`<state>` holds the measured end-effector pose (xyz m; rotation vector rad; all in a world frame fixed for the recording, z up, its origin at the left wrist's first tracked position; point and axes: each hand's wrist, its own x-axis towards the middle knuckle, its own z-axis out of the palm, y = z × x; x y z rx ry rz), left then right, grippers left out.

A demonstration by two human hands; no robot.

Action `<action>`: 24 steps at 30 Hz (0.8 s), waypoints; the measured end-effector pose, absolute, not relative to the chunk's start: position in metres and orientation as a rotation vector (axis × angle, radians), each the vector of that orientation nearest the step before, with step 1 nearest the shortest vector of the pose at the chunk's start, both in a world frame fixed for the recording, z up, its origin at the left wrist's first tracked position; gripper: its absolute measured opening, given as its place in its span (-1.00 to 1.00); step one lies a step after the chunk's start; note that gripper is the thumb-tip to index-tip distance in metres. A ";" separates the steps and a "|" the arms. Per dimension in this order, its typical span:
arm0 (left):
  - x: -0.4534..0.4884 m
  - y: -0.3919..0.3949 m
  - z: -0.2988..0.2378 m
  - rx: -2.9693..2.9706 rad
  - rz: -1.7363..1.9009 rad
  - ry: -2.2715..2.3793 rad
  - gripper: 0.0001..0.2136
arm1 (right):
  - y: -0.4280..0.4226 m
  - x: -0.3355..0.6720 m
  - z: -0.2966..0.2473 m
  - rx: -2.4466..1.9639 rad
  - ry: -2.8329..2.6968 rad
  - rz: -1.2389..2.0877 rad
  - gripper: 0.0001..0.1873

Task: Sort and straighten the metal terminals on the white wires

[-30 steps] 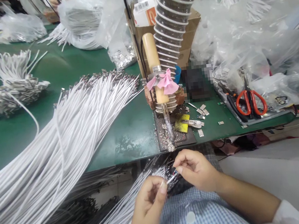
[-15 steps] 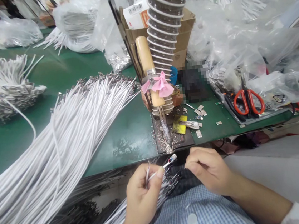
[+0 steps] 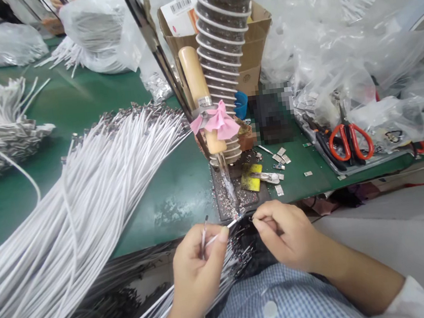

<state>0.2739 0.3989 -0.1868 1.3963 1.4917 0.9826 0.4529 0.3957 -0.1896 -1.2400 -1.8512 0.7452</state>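
One white cable [image 3: 232, 224] is pinched between the thumb and forefinger of the left hand [image 3: 197, 265], its end held at the tip of the one soldering iron [image 3: 194, 74]. The fingers of the right hand [image 3: 289, 234] are drawn together nearby; whether anything fine is gripped cannot be told. Both hands are held low, before the edge of the table [image 3: 184, 182].
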 end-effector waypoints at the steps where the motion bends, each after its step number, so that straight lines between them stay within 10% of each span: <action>1: 0.274 0.399 -0.186 1.395 0.986 1.492 -0.86 | 0.397 0.452 -0.190 -1.231 -1.847 0.740 -0.91; 24: 0.277 0.404 -0.179 1.441 1.054 1.502 -0.89 | 0.411 0.447 -0.181 -1.047 -1.774 0.655 -0.89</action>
